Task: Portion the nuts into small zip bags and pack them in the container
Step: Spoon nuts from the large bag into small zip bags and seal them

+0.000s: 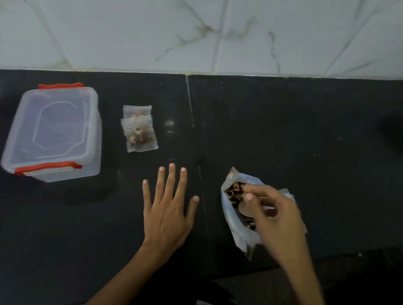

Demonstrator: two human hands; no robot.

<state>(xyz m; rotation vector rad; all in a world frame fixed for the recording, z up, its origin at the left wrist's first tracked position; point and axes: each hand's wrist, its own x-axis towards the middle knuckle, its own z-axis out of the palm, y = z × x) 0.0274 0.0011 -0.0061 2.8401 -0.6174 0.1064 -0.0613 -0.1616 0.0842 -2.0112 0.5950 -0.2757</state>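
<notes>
A person stands at a black stone counter [295,136] backed by white marbled tiles [158,25], midway through dividing nuts into portions. At the far left sits the clear plastic container [55,131], its lid on and its red clips [46,165] at either end. Just to its right, well clear of both hands, lie two filled small zip bags [140,128], one overlapping the other, their long sides running away from the viewer. To the right, the large open bag of nuts [236,210] lies with its mouth turned up and to the left. The right hand [273,215] is at that mouth, fingers curled with thumb and forefinger drawn together above the nuts; whether they actually pinch any cannot be told through the blur. The left hand [168,203] hovers over or rests flat on the counter between bag and container, fingers straight and spread, holding nothing. It is the nearer hand to the filled bags, which lie ahead and slightly left of its fingertips. No empty zip bag is visible.
</notes>
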